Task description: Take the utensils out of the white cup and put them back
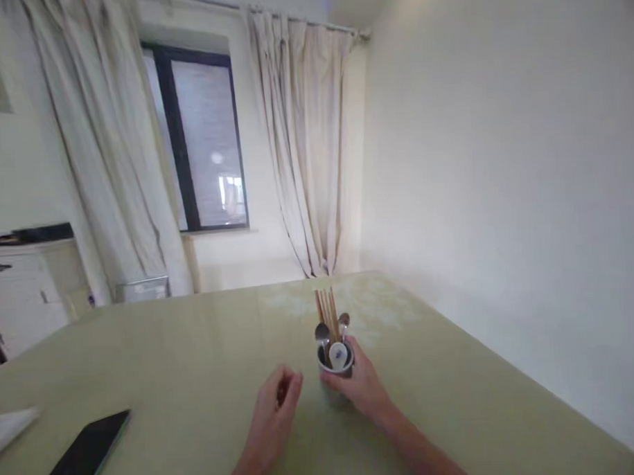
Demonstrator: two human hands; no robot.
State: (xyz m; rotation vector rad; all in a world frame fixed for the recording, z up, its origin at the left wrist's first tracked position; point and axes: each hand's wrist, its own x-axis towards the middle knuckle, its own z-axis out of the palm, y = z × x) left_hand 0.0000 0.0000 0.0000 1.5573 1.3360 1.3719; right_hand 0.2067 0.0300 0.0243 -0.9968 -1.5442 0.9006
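A smooth green table [197, 366] is faced by a window [207, 137] and wrinkled curtains [313, 127]. Toward the table's right edge, a round cup [329, 370] of wooden chopsticks [328, 310] and shiny spoons [322, 332] is wrapped by the right hand [364, 385]'s fingers. The left hand [273, 405]'s are curled; whether anything is pinched cannot be told.

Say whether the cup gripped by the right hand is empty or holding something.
Holding something: chopsticks, two metal spoons and a white-headed utensil stick up from the cup.
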